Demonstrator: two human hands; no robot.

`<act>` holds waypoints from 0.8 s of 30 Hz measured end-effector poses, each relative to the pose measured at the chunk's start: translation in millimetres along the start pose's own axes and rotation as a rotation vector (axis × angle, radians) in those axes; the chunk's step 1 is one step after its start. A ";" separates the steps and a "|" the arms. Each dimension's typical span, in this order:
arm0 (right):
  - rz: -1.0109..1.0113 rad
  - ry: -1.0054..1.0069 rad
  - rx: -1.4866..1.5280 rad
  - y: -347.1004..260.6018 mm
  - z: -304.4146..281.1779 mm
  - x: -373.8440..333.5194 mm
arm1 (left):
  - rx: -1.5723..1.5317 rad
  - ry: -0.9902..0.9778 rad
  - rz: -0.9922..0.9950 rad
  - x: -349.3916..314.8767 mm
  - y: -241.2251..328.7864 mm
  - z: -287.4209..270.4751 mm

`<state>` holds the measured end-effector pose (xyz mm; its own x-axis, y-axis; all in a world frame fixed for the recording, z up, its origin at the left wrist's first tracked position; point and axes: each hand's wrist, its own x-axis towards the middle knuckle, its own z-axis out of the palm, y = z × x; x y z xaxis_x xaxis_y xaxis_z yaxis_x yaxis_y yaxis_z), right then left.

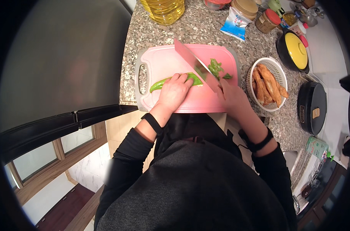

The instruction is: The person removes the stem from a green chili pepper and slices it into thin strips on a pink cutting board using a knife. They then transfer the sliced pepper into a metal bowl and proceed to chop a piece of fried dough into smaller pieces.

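Observation:
A long green pepper [157, 85] lies across the pink cutting board [159, 57], its tapered end toward the left. My left hand [176, 89] presses down on it, fingers bent over its right part. In my right hand [231, 96] is a cleaver [191, 57], its wide blade slanting up and to the left. The blade stands at the cut end of the pepper, close to my left fingertips; whether it touches the pepper I cannot tell. Several cut green pepper pieces [214, 67] lie to the right of the blade, partly behind it.
Right of the board stands a white basket [283, 72] of brown, elongated food. Farther right are a yellow-lidded pot [297, 52] and a black round appliance [314, 107]. An oil bottle [165, 10], a blue-and-white packet [236, 25] and a red-lidded jar [268, 20] stand at the back.

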<state>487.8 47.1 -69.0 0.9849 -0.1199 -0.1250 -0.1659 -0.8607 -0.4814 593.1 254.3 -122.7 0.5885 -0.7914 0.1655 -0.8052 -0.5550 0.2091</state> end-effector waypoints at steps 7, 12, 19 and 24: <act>0.013 -0.125 -0.202 -13.2 -10.8 -37.7 | 0.070 -0.062 0.024 9.5 2.6 -0.9; -0.006 -0.145 -0.221 -15.2 -12.5 -42.2 | 0.088 -0.021 0.058 7.1 -0.5 3.7; -0.026 -0.082 -0.157 -22.0 30.3 6.4 | 0.079 -0.124 0.009 7.4 2.6 5.7; 0.015 0.006 -0.042 -4.5 46.4 34.2 | 0.064 -0.096 0.018 5.4 2.9 2.8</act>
<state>519.9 69.9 -111.3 0.9826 -0.1357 -0.1269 -0.1785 -0.8787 -0.4428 593.7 247.8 -123.9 0.5668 -0.8204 0.0751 -0.8202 -0.5534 0.1447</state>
